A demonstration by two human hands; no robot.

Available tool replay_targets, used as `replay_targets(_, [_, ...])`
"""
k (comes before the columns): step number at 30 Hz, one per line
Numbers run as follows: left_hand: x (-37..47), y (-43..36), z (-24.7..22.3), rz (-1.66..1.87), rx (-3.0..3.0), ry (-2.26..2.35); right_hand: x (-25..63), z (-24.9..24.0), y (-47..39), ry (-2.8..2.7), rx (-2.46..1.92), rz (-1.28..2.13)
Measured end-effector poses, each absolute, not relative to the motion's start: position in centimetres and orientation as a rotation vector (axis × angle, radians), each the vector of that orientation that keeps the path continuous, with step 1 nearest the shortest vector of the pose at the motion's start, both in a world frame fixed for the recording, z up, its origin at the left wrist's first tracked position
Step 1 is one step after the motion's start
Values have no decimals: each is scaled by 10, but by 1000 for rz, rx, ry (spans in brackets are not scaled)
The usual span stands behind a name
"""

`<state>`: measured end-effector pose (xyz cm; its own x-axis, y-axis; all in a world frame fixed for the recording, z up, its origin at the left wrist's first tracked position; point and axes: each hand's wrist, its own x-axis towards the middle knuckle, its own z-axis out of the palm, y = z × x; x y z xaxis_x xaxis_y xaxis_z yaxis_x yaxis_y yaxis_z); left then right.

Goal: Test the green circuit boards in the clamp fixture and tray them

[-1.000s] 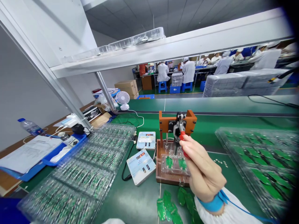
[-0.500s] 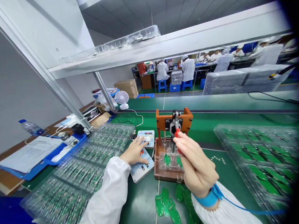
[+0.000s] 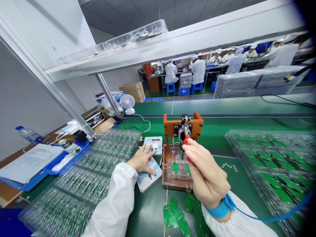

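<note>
The left hand (image 3: 142, 160) has come in, fingers apart over two pale-blue boxes (image 3: 146, 183), the right hand (image 3: 208, 171) clamped on the orange press's (image 3: 170, 126) red handle (image 3: 186, 139), between clear plastic trays (image 3: 247, 165) of green boards (image 3: 274, 182) on a green table (image 3: 148, 205), white-coated workers (image 3: 171, 73) beyond.

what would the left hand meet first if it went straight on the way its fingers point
The left hand would probably meet the press's orange frame, just beyond the farther white box under its fingers, though height and depth are unclear.

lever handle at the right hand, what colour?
Red: the lever handle is partly covered by the right hand; see the head view, the only one.
</note>
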<state>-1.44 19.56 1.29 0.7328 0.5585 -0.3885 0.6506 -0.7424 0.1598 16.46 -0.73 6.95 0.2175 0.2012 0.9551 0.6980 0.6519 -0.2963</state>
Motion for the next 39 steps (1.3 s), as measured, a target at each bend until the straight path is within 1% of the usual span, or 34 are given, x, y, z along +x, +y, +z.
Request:
replay_targets(5, [-21, 196, 21, -462, 2598, 970, 165, 69, -7, -1348, -849, -404])
replay_targets(11, [-27, 196, 27, -556, 2609, 1004, 166, 69, -6, -1354, -840, -407])
replay_targets(30, [-19, 198, 25, -674, 2636, 1011, 166, 68, -7, -1382, -828, -404])
replay_targets(33, [-18, 194, 33, -676, 2634, 1021, 167, 68, -7, -1387, -840, -407])
replay_targets(35, [-19, 181, 47, -581, 2666, 1074, 166, 67, -7, -1385, -853, -405])
replay_targets(37, [-19, 155, 66, -370, 2707, 1105, 166, 67, -8, -1382, -860, -409])
replay_targets(39, [-16, 117, 80, -207, 2662, 958, 165, 66, -8, -1380, -858, -416])
